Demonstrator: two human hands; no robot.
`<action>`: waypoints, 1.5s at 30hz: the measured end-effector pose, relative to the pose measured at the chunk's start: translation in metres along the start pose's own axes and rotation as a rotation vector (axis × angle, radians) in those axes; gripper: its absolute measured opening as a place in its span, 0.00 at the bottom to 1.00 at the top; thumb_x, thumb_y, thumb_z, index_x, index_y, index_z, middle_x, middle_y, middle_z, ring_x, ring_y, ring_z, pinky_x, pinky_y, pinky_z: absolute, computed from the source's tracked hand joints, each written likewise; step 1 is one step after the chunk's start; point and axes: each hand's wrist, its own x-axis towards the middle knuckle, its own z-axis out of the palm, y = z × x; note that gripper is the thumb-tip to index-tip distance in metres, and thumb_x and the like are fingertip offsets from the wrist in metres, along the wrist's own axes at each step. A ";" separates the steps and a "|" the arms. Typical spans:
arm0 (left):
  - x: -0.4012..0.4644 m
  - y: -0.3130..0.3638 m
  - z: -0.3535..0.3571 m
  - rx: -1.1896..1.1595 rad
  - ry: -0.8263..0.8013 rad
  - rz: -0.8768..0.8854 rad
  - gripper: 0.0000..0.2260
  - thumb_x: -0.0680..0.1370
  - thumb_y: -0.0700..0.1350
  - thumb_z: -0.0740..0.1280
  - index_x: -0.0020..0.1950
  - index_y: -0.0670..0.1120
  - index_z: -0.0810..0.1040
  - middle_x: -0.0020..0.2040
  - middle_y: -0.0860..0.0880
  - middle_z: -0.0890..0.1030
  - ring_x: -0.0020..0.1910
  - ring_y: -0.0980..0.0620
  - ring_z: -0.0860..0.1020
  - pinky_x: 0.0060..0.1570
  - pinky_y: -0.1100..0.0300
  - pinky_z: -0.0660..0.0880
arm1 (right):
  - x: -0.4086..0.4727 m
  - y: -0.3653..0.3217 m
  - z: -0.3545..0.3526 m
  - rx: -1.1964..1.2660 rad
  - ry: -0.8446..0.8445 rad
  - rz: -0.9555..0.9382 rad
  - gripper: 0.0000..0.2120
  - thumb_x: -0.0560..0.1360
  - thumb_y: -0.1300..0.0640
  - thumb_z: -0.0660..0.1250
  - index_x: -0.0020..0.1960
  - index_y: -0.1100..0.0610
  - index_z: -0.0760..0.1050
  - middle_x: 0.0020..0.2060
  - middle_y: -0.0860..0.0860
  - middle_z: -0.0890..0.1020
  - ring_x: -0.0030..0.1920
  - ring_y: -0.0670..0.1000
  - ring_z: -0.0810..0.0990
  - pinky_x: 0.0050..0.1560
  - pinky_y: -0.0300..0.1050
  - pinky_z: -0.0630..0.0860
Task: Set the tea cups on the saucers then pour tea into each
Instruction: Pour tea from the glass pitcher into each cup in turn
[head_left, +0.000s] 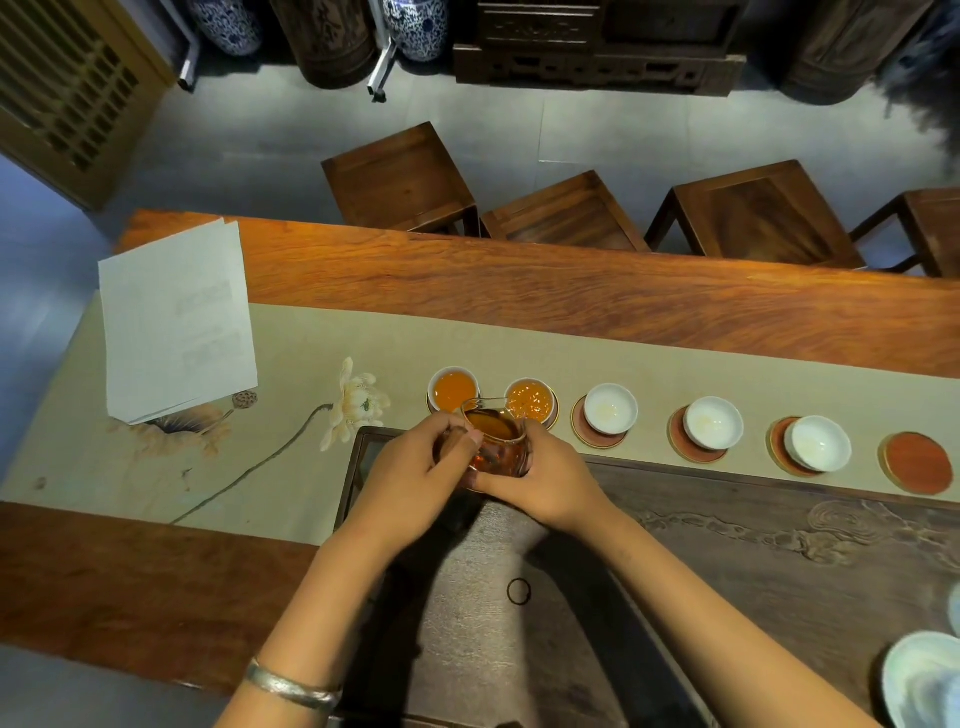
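My left hand (410, 462) curls its fingers round the handle side of the glass pitcher (496, 441), and my right hand (540, 475) cups its base from four o'clock, thumb lying under the glass. The pitcher tips toward one o'clock, spout over the second filled cup (530, 399); the first filled cup (453, 388) sits at eleven. The papers (176, 322) at ten o'clock carry print too faint to read.

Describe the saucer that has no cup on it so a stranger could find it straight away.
Follow the beige table runner along its row of cups toward its right end. Past the three empty white cups, the last round red saucer lies bare; every other saucer in the row carries a cup.
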 end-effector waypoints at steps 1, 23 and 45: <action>-0.001 0.000 0.000 0.002 0.000 0.007 0.05 0.79 0.54 0.64 0.47 0.57 0.79 0.44 0.60 0.83 0.43 0.63 0.80 0.42 0.68 0.73 | -0.001 0.000 0.000 -0.006 0.001 -0.005 0.36 0.58 0.28 0.73 0.60 0.43 0.72 0.49 0.37 0.82 0.50 0.35 0.79 0.47 0.32 0.72; -0.025 0.045 0.046 -0.032 -0.025 0.115 0.03 0.78 0.53 0.65 0.47 0.59 0.78 0.43 0.58 0.83 0.43 0.60 0.79 0.42 0.66 0.73 | -0.047 0.005 -0.057 -0.038 0.109 -0.120 0.25 0.57 0.26 0.72 0.50 0.24 0.67 0.46 0.21 0.76 0.48 0.27 0.76 0.41 0.26 0.71; -0.009 0.053 0.087 0.041 -0.043 0.050 0.06 0.80 0.53 0.63 0.50 0.57 0.79 0.44 0.58 0.83 0.44 0.62 0.79 0.44 0.64 0.75 | -0.044 0.045 -0.084 -0.013 0.013 -0.064 0.23 0.58 0.26 0.72 0.51 0.27 0.70 0.45 0.28 0.81 0.48 0.29 0.78 0.42 0.26 0.72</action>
